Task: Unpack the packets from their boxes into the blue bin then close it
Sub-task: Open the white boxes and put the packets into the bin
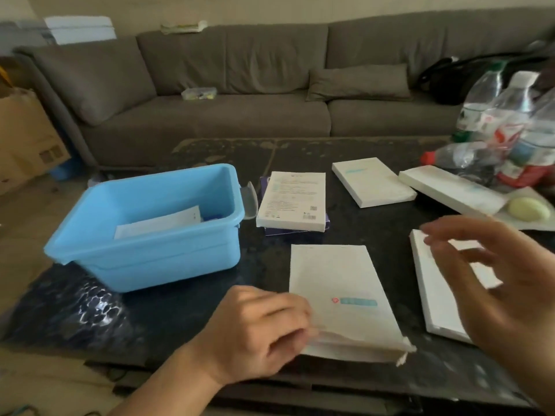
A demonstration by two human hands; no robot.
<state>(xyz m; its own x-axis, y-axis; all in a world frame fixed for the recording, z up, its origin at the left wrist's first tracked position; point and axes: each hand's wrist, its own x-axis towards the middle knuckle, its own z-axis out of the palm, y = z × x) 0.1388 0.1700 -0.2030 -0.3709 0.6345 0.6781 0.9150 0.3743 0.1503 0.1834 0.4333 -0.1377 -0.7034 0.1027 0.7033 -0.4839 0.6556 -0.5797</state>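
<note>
A blue bin (90, 253) stands uncovered on the left of the dark table, with a white packet (159, 223) lying inside. In front of me lies a white box (339, 283) with a blue label, its near end flap open. My left hand (258, 328) grips that box at its near left corner. My right hand (492, 274) hovers with spread fingers, blurred, above another white box (432, 295) on the right and holds nothing. Three more white boxes lie farther back: one text side up (291, 199), one plain (372, 181), one long (450, 190).
Empty plastic bottles (510, 121) pile up at the table's far right, with a pale yellow oval object (528, 210) beside them. A clear latch (250, 199) sticks out from the bin's right end. A grey sofa (240, 94) runs behind the table; a cardboard box (24, 136) stands at left.
</note>
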